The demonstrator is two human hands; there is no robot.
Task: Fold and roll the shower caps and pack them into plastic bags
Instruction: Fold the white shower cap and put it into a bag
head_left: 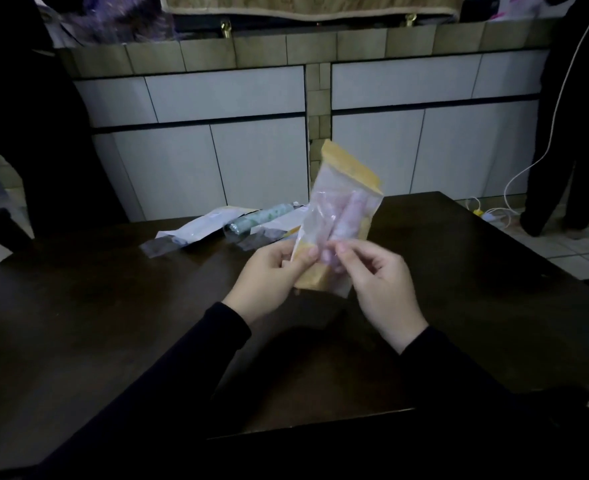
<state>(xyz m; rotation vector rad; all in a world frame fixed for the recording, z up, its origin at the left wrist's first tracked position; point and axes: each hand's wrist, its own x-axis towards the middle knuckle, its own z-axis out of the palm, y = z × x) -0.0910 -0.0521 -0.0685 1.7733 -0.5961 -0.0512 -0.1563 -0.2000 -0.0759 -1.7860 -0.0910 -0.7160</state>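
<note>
I see a dim room with a long tiled counter (307, 46) running across the back, and white cabinet doors (224, 133) below it. A pale tiled floor (563, 244) shows at the right, where a white cable (542, 157) hangs down to it. Nearer to me, a dark wooden table (113, 306) fills most of the view. At its far side lie flat plastic packets (199, 228), and a rolled green-patterned cap (262, 218) rests among them. Both my arms reach in from below in black sleeves (182, 368). Above the table's middle I hold up a clear plastic bag (338, 216) with a yellow band at its top, tilted to the right. A rolled pink shower cap (350, 220) sits inside it. My left hand (269, 282) grips the bag's lower left edge between thumb and fingers. My right hand (383, 282) pinches the bag's lower end with thumb and forefinger, the other fingers curled.
</note>
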